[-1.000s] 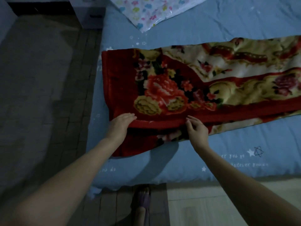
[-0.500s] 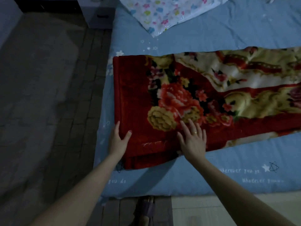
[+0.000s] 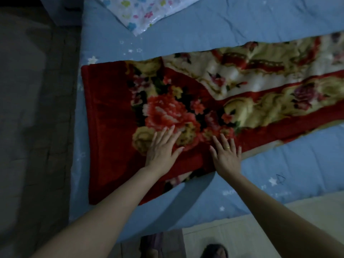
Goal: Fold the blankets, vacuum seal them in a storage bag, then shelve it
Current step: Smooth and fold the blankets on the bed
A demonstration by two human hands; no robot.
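A red blanket (image 3: pixel 108 112) with a flower pattern lies folded into a long strip across the blue bed (image 3: pixel 242 25), running off the right edge of the view. My left hand (image 3: pixel 162 148) lies flat on it with fingers spread, over a yellow and red flower near its left end. My right hand (image 3: pixel 226 157), a ring on one finger, presses flat on the blanket's near edge just to the right. A clear plastic storage bag (image 3: pixel 143 13) printed with coloured flowers lies at the top of the bed.
The bed's left edge drops to a dark tiled floor (image 3: pixel 33 127). A dark cabinet base (image 3: pixel 61 10) stands at the top left. Below the bed's near edge are pale floor tiles (image 3: pixel 223 237) and my feet in sandals (image 3: pixel 214 251).
Both hands let go of the blanket's near edge, laid it down and slid forward onto the blanket, flattening with spread fingers. The camera moved closer.
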